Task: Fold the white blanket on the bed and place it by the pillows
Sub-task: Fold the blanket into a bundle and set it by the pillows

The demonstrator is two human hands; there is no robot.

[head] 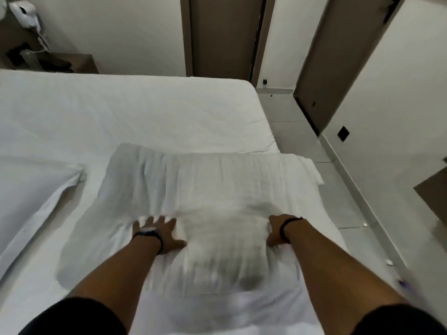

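Both forearms are reaching out from the bottom edge, black sleeves showing at the near corners, toward a white blanket (205, 189) that is lying partly folded on the bed (121, 112). The left hand (158, 232) is resting flat on the blanket with its fingers spread wide, gripping nothing, a dark watch (148, 232) sitting on its wrist. The right hand (278, 229) is pressing against the right side of a raised, blurred fold in the middle of the blanket; its fingers are sinking into the cloth, so I cannot tell whether it is gripping or only pushing. A dark band (287, 226) is circling that wrist. The blanket is spreading across the near right part of the bed, its right corner hanging over the edge above the tiled floor (338, 189). A white pillow (33, 187) is lying to the left, close beside the blanket. Beyond the bed, brown doors (222, 35) are standing in the pale wall, and a white hair dryer (24, 10) is hanging at the far left.
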